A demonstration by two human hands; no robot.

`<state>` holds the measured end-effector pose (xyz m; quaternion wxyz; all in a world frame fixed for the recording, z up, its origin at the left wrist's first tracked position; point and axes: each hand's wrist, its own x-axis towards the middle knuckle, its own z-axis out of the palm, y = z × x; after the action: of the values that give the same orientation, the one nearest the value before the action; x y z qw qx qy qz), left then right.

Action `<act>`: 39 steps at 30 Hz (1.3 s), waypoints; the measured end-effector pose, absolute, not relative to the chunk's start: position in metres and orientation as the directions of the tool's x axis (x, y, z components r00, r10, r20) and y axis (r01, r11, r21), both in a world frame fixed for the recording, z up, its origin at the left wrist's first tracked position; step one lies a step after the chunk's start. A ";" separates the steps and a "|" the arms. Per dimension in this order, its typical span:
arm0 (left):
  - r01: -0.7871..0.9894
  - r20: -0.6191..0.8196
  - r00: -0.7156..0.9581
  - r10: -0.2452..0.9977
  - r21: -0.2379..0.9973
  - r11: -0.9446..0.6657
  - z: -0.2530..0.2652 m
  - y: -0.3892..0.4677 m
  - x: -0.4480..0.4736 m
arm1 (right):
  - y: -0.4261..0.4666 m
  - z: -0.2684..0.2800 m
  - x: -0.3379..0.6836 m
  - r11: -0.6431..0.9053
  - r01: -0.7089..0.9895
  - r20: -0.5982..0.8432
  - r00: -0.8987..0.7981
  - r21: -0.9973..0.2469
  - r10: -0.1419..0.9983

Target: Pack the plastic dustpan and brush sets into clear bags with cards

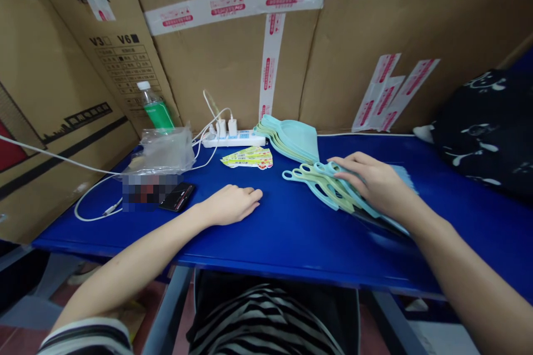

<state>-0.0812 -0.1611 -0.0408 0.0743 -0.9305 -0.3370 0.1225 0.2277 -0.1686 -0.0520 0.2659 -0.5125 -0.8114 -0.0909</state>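
A fanned pile of small hand brushes [320, 184], with light-blue and pale-green ring-ended handles, lies on the right of the blue table. My right hand [370, 180] is over the pile, thumb and fingers closed on a light-blue brush handle near its ring. Bluish bristles [405, 176] show beyond the wrist; the palm hides other parts. My left hand [231, 204] rests on the table with fingers curled in and nothing visible in them. Behind the brushes, a stack of light-blue and green dustpans [293, 136] leans by the cardboard.
Several printed labels [247, 158] lie before a white power strip [235, 138] with chargers and cables. To the left are a phone [178, 197], clear plastic bags [166, 150] and a bottle [156, 108]. A dark patterned bag [483, 127] stands at the right, and cardboard walls [233, 55] close the back.
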 end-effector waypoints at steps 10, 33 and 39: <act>0.619 -0.162 0.741 0.651 -0.209 -0.757 -0.041 -0.161 -0.081 | -0.165 -0.055 0.220 0.493 0.866 0.548 -0.375 -0.079 0.748; 0.619 -0.151 0.746 0.649 -0.204 -0.759 -0.041 -0.161 -0.082 | -0.166 -0.056 0.226 0.416 0.906 0.555 -0.305 -0.082 0.774; 0.622 -0.170 0.736 0.655 -0.211 -0.754 -0.039 -0.162 -0.081 | -0.168 -0.055 0.226 0.400 0.910 0.530 -0.286 -0.112 0.798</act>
<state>-0.0807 -0.1621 -0.0389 0.0703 -0.9290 -0.3438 0.1175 0.2256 -0.1677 -0.0551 0.2614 -0.5373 -0.7948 -0.1064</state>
